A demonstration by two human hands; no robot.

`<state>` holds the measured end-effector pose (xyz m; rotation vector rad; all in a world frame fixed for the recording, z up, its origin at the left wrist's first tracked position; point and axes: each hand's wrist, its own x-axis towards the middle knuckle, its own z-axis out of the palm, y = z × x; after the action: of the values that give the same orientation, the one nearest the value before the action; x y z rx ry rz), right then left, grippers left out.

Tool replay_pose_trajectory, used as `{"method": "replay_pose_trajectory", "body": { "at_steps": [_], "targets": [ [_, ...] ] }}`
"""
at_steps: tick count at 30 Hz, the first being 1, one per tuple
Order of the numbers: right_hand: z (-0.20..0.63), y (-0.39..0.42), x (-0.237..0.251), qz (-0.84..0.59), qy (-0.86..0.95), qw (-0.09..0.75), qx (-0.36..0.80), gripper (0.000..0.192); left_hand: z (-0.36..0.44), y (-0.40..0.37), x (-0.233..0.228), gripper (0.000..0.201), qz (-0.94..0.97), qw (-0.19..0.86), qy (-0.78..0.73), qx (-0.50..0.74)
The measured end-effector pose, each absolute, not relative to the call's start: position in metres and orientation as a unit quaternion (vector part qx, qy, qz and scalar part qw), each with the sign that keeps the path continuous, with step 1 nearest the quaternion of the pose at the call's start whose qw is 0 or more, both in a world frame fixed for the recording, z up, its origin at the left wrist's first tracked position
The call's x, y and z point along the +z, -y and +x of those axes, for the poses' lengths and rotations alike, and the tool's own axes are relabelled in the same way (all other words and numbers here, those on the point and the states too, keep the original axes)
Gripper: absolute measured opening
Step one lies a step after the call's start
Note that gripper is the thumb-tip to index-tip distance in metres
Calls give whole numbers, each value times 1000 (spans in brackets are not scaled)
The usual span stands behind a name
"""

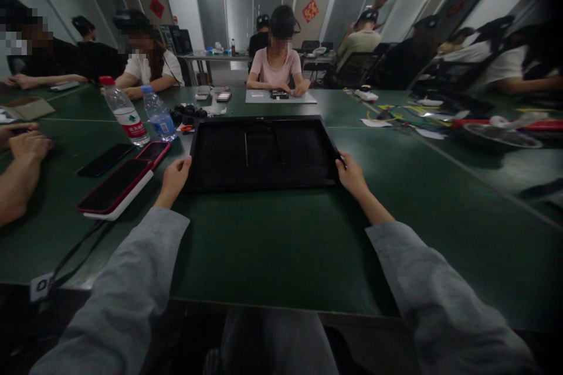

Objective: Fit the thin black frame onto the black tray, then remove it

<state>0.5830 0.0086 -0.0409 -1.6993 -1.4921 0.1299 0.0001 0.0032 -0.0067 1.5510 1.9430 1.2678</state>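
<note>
A black rectangular tray-like panel (220,155) with a raised rim spans the space between my two hands, over the green table (272,246). Inside it, a recessed middle section shows thin upright edges. My left hand (176,174) is closed on its left side, thumb along the rim. The right side is gripped by my right hand (350,172), fingers wrapped round the edge. Whether the panel's underside rests on the table or is slightly raised, I cannot tell.
Left of the panel stand two plastic bottles (127,114), near a dark phone (105,159) and a red-edged phone (116,184) on a white block. Cables (404,117) and a metal bowl (501,136) lie at the right. A person (278,64) sits opposite; another person's hands (29,143) are at left.
</note>
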Motion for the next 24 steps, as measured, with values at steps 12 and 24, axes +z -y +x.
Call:
{"method": "replay_pose_trajectory", "body": {
  "at_steps": [12, 24],
  "targets": [
    [579, -6, -37, -664, 606, 435, 49, 56, 0, -7, -14, 46, 564, 162, -660, 468],
    [582, -6, -38, -677, 604, 418, 50, 59, 2, -3, -9, 45, 567, 156, -667, 457]
  ]
}}
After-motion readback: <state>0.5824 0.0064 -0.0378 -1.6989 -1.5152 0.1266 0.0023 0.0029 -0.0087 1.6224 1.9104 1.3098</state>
